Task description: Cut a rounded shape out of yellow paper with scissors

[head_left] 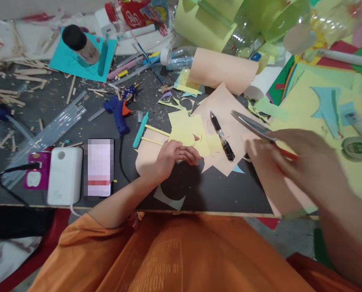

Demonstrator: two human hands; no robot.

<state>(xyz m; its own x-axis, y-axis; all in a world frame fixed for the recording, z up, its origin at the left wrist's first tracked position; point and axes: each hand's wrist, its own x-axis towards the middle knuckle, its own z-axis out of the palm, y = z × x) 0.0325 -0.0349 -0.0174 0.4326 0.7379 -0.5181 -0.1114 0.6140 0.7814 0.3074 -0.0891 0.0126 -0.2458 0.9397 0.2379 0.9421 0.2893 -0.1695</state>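
My right hand, slightly blurred, is closed around the orange-red handles of a pair of scissors. Their metal blades point up and left over peach paper. At the lower edge of some cut yellow paper, my left hand rests with its fingers loosely bent and nothing visible in them. A black pen lies on the peach paper between my hands. Left of the yellow paper are a teal marker and two thin yellow sticks.
A blue glue gun, a phone and a white power bank lie on the left. Plastic bottles, one a clear bottle wrapped in peach paper, crowd the back. Wood bits and glue sticks litter the far left; coloured sheets cover the right.
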